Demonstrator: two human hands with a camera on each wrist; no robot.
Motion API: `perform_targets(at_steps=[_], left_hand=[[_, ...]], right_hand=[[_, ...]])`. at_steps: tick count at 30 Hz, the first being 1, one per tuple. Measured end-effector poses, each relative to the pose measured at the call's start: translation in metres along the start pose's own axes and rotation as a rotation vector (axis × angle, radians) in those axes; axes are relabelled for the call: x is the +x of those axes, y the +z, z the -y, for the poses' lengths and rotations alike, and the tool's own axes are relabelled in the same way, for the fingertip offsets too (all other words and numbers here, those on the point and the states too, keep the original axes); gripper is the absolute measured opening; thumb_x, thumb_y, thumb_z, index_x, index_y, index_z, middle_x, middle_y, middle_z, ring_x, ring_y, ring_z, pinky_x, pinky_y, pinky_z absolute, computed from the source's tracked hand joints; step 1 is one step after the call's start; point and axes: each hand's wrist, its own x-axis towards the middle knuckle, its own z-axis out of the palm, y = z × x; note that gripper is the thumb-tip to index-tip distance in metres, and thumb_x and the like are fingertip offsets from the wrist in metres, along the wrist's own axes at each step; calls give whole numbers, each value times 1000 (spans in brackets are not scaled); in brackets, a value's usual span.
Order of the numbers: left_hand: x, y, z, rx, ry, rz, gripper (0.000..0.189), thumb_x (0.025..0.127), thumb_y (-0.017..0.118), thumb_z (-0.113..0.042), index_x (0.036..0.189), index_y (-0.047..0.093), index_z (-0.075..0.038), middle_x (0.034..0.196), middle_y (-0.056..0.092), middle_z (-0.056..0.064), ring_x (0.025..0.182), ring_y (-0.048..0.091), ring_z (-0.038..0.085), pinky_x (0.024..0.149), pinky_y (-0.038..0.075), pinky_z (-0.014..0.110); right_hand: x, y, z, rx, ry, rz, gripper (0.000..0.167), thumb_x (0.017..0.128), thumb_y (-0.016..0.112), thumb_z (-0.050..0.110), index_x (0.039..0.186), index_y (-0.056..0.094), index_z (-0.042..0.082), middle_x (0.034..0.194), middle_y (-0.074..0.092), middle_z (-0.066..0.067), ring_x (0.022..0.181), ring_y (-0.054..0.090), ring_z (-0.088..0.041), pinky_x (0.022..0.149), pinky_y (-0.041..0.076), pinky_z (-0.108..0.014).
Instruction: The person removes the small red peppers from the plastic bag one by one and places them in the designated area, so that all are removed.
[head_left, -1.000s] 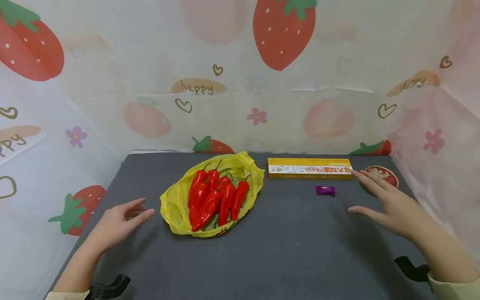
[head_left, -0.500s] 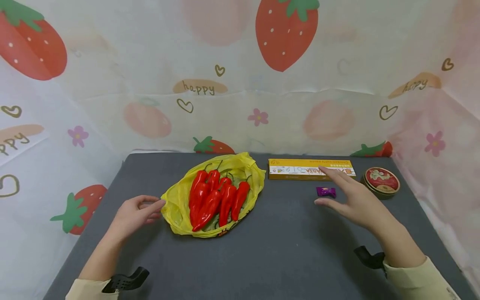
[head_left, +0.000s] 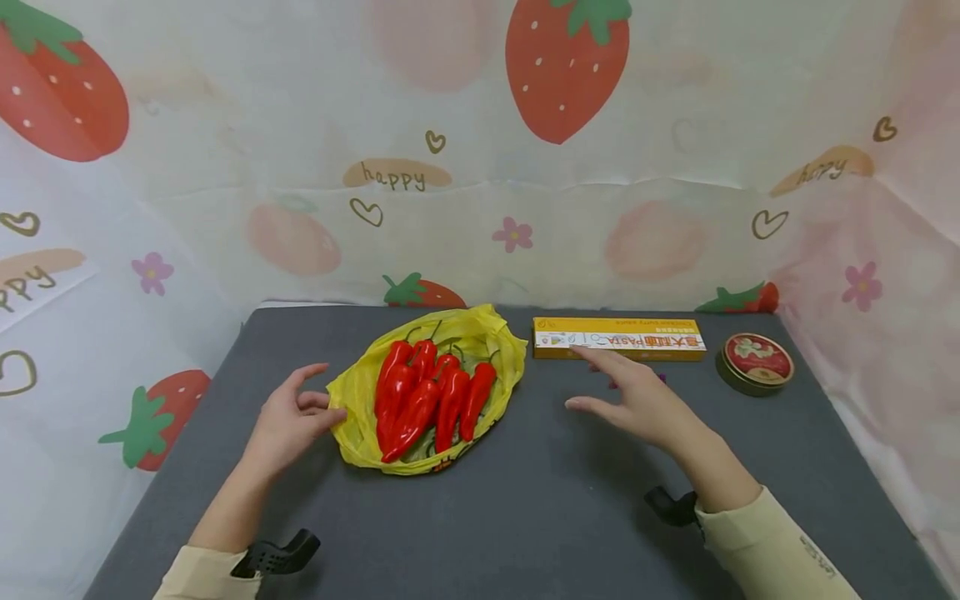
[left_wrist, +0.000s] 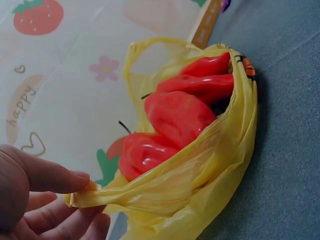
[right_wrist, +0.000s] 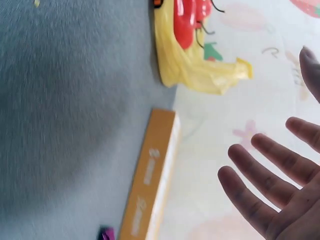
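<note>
A yellow plastic bag (head_left: pixel 504 350) lies spread on the dark table, with several shiny red peppers (head_left: pixel 417 412) inside its rolled-down opening. My left hand (head_left: pixel 288 417) is at the bag's left side; in the left wrist view its thumb and fingers pinch a gathered edge of the bag (left_wrist: pixel 230 150). My right hand (head_left: pixel 637 400) hovers to the right of the bag and holds nothing. Its fingers are spread in the right wrist view, apart from the bag (right_wrist: pixel 187 75). Below it, a small purple wrapped candy (right_wrist: pixel 106 233) is mostly hidden in the head view.
A yellow pasta box (head_left: pixel 618 327) lies along the table's back edge, right of the bag. Further right stands a round tin (head_left: pixel 757 362) with a red lid. A strawberry-patterned cloth (head_left: pixel 480 217) hangs behind and beside the table.
My left hand has moved right to the bag and now pinches its edge. My right hand has swept left from near the tin, past the candy, toward the bag.
</note>
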Motion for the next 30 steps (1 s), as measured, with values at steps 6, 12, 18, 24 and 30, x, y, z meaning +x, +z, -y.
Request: perform_targets(at_steps=[6, 12, 18, 24, 30], left_hand=[[-3, 4, 3, 37, 81, -29, 42, 94, 72, -19, 134, 65, -10, 114, 72, 16, 94, 67, 25, 73, 55, 20], [-6, 7, 3, 43, 81, -47, 33, 95, 71, -22, 126, 71, -10, 119, 72, 16, 98, 66, 27, 74, 55, 21], [-6, 8, 3, 45, 91, -59, 33, 95, 71, -22, 125, 71, -9, 119, 71, 16, 99, 65, 28, 74, 54, 19], [-6, 7, 5, 38, 92, -61, 33, 94, 72, -21, 125, 71, -9, 121, 70, 17, 100, 63, 27, 76, 53, 17], [-6, 6, 7, 43, 102, -66, 32, 94, 72, -21, 124, 72, -9, 120, 70, 16, 99, 61, 27, 75, 54, 18]], right_hand=[[17, 21, 10, 65, -26, -1, 74, 88, 79, 31, 152, 45, 15, 147, 55, -10, 120, 63, -29, 92, 56, -50], [35, 38, 21, 110, -51, 24, 70, 89, 79, 29, 149, 49, 11, 145, 56, -11, 119, 64, -29, 91, 56, -49], [48, 53, 29, 160, -40, 54, 64, 90, 78, 28, 146, 52, 10, 142, 58, -13, 117, 64, -32, 92, 56, -49], [59, 64, 36, 169, -59, 67, 63, 90, 77, 26, 146, 53, 11, 141, 59, -11, 115, 65, -32, 90, 57, -48], [70, 76, 36, 194, -36, 73, 63, 91, 76, 30, 146, 53, 9, 137, 62, -14, 113, 66, -32, 89, 58, -48]])
